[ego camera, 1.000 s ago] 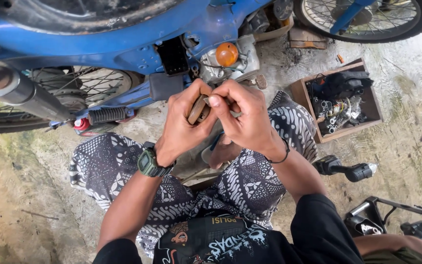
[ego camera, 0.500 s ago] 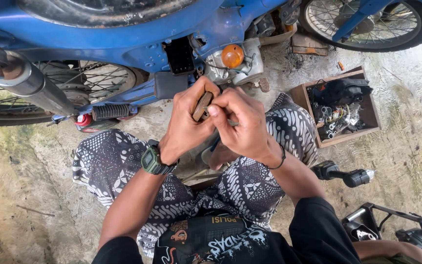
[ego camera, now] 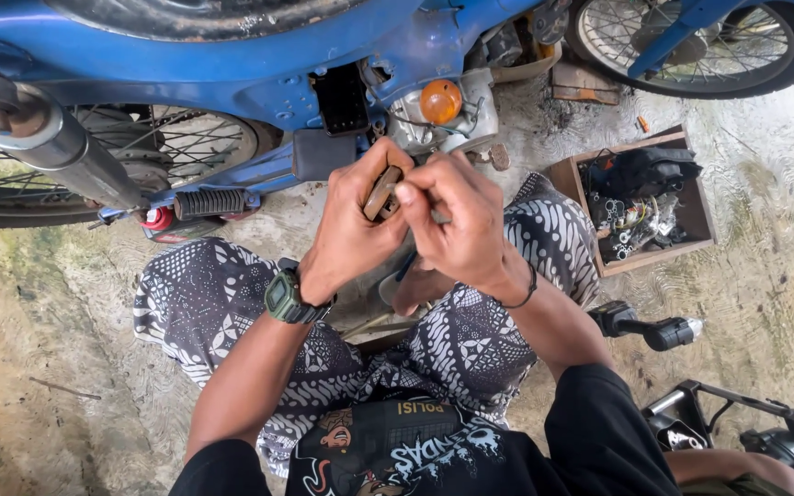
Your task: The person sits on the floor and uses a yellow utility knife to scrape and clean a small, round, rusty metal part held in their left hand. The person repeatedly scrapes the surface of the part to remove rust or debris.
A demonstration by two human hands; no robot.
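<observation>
Right now both hands meet in front of the person's chest, above the patterned lap, and just below the blue motorcycle's frame. The left hand is closed around a small brown, rusty-looking part, with the thumb and forefinger pinching it so that one end stands up between the two hands. The right hand is curled shut with its fingertips pressed against that same part; whether it also holds a thin tool is hard to tell, since the fingers hide whatever lies inside them.

To do this kind of fine work well, I judge the left hand should keep the part steady and braced, wrist resting against the knee if possible, while the right hand alone makes the small movements. Keeping the part turned toward the light and toward the eyes helps, because it is small and partly covered by the fingers. A firm pinch matters: anything dropped would fall onto the rough concrete floor or into the folds of the cloth.

Close by, the orange indicator lamp and the exposed wiring beside it sit just above the hands. A wooden box of loose parts stands on the floor to the right, within reach, and a black handlebar grip piece lies near the right knee. The chrome exhaust pipe and footpeg are off to the left.
</observation>
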